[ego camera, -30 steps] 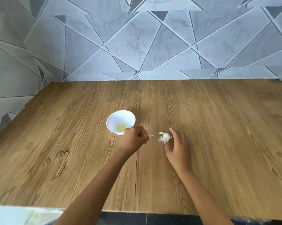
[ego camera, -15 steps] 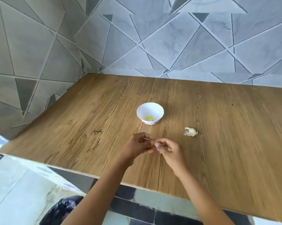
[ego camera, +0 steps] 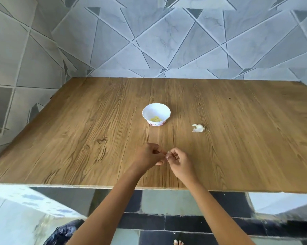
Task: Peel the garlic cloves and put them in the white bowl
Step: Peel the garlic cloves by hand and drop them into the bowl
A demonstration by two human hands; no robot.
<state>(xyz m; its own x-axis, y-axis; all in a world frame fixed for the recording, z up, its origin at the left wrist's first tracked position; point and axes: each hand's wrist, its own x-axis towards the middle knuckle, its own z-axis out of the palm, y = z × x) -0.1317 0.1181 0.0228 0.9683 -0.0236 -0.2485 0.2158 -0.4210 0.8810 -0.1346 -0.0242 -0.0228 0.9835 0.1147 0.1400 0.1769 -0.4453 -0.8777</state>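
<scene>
A drop over the near edge of the bench (ego camera: pixel 237 147) is probably being risked while skin is being tugged there, as a barely visible garlic clove (ego camera: pixel 165 153) is being pinched by both grips, left hand (ego camera: pixel 149 156) and right hand (ego camera: pixel 178 160) tightly curled, short of the white bowl (ego camera: pixel 149 112).

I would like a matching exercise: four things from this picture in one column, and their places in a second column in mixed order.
Things
1. bowl
2. garlic head
3. clove
4. black bag

Places
A. pinched between left hand and right hand
B. on the table, right of the bowl
C. mid-table, yellowish peeled pieces inside
D. on the floor, lower left

Pairs: 1-C, 2-B, 3-A, 4-D
</scene>
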